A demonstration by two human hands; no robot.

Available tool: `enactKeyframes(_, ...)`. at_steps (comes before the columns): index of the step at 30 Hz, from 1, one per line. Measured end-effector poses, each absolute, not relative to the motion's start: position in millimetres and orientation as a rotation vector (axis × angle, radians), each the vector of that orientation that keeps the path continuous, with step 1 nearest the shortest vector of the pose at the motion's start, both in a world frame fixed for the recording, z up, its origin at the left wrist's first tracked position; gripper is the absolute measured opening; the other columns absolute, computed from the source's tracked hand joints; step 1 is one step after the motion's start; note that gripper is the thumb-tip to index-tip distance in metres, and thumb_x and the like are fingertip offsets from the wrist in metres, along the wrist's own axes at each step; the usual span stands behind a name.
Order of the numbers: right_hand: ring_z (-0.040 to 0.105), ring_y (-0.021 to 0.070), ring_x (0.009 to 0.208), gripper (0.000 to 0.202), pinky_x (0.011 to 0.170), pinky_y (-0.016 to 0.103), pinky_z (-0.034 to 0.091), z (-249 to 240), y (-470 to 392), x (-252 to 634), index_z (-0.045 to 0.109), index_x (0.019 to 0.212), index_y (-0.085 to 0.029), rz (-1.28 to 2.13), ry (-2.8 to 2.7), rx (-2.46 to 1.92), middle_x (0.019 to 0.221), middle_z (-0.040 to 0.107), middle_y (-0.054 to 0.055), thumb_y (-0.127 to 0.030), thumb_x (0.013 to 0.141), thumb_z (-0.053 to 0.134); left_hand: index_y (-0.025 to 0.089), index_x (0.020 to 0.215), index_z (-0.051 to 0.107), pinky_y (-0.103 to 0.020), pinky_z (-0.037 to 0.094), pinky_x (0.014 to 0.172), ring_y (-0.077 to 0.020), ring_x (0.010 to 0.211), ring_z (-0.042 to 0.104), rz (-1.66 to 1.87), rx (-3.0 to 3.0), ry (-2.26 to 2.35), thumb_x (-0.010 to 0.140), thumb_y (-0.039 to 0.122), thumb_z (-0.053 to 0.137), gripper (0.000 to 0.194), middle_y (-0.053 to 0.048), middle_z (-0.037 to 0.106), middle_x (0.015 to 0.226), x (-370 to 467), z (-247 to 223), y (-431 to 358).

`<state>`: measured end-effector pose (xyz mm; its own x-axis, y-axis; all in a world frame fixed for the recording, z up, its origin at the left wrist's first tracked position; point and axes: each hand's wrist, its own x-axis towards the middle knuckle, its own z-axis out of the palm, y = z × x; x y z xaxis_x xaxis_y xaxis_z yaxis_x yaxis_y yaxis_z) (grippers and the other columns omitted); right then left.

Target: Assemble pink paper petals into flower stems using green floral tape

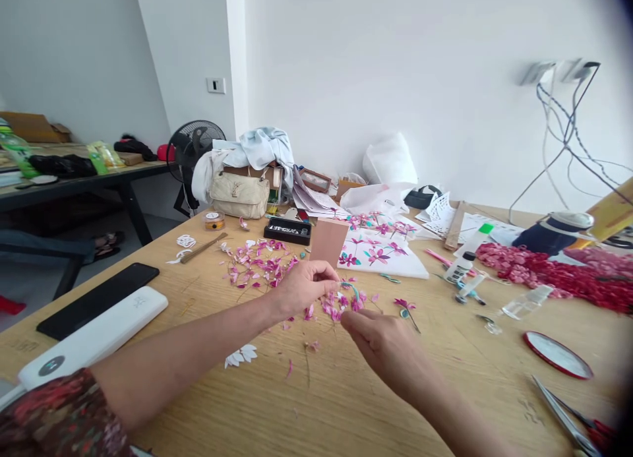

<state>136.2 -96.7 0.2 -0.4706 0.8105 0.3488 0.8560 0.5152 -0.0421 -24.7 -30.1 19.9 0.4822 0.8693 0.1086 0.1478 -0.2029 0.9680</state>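
My left hand [304,289] pinches one end of a thin curved teal strip [351,287], which looks like a flower stem. Pink petals [357,304] show at the strip's lower end, just above my right hand [383,341]. The right fingers are curled closed, and what they hold, if anything, is hidden. Loose pink petals [264,262] lie scattered beyond the left hand. A single pink flower on a stem [405,305] rests right of the hands. Behind them a pinkish card [328,241] stands upright by a white sheet [390,266] bearing pink and teal flowers.
At the left lie a white power bank [99,338] and a black phone [99,299]. White paper petals [241,356] lie near the left forearm. To the right are a small bottle [459,267], a red-rimmed disc [558,355], scissors [564,414] and red-pink flower strands [588,282].
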Motion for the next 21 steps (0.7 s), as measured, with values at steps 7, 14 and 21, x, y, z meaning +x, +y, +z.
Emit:
enactKeyframes(7, 0.044, 0.0087, 0.048, 0.026, 0.046, 0.020, 0.024, 51, -93, 150, 0.058, 0.069, -0.019, -0.314, -2.311, -1.396, 0.055, 0.053, -0.001, -0.021, 0.084, 0.037, 0.014, 0.064, 0.061, -0.020, 0.037, 0.062, -0.0086, 0.064, 0.049, 0.742, 2.046, 0.709, 0.070, 0.012, 0.056, 0.008, 0.001, 0.056, 0.064, -24, 20, -36)
enactKeyframes(14, 0.045, 0.0091, 0.049, 0.027, 0.047, 0.019, 0.026, 9, -73, 151, 0.053, 0.063, -0.018, -0.032, -2.309, -1.480, 0.054, 0.053, -0.002, -0.020, 0.085, 0.037, 0.013, 0.071, 0.055, -0.017, 0.035, 0.043, -0.0055, 0.047, 0.045, 0.763, 1.564, 0.725, 0.070, 0.026, 0.059, 0.013, 0.003, 0.051, 0.058, -28, 20, -40)
enactKeyframes(21, 0.041, 0.0079, 0.045, 0.029, 0.045, 0.021, 0.022, 21, -112, 134, 0.054, 0.066, -0.017, -0.349, -2.473, -1.269, 0.054, 0.051, 0.000, -0.014, 0.085, 0.032, 0.013, 0.066, 0.058, -0.019, 0.037, 0.051, -0.0079, 0.054, 0.048, 0.850, 1.858, 0.911, 0.071, 0.019, 0.056, 0.008, 0.002, 0.053, 0.060, -26, 12, -30)
